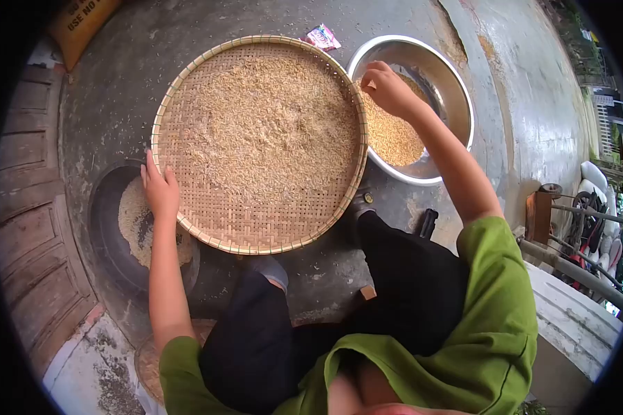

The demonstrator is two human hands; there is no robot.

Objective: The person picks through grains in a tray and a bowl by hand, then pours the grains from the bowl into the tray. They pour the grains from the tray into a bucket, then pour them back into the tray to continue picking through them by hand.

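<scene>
A wide, round woven bamboo winnowing tray [235,232] lies in front of me, with unevenly spread, husk-covered grain [270,124] across it. My left hand [161,190] grips the tray's left rim, the thumb on the inner side. Over the left part of a shiny metal basin [457,104], my right hand [389,90] is held with its fingers curled together. What those fingers hold, if anything, is hidden. Golden grain [394,135] lies in the basin, just below that hand. The basin stands against the tray's right side.
A dark basin [107,235] with pale grain stands at the left, partly under my forearm. A small pink-and-white packet [322,37] lies beyond the tray. An orange sack [83,28] is at the upper left, near wooden panels [31,173]. A dark object [428,223] rests beside my leg.
</scene>
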